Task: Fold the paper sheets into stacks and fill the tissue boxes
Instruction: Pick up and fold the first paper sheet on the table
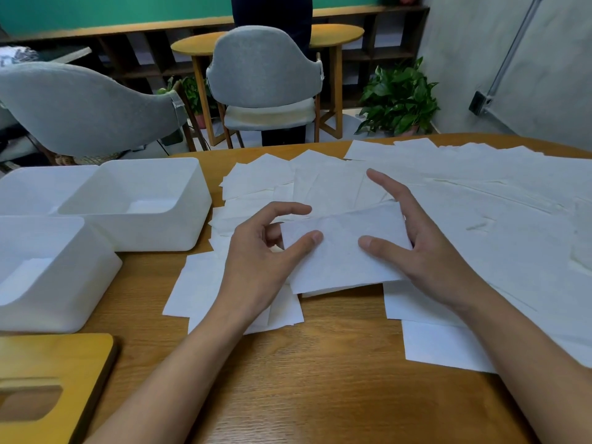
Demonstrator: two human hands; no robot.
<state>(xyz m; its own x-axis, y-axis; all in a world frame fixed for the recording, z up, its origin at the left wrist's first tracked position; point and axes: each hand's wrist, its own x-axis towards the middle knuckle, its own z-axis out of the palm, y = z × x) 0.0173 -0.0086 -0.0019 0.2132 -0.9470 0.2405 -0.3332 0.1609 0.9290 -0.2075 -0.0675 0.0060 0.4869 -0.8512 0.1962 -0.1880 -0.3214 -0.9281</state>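
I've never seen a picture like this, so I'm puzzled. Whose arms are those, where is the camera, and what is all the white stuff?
The camera sits on a person's head and looks down, so you see their own two arms. The left hand and the right hand hold a folded paper between them, just above the wooden table. More paper sheets lie spread over the table. On the left stand white plastic boxes, open on top, and a wooden lid with a slot lies in the near corner. Behind the table are grey chairs and a green plant.
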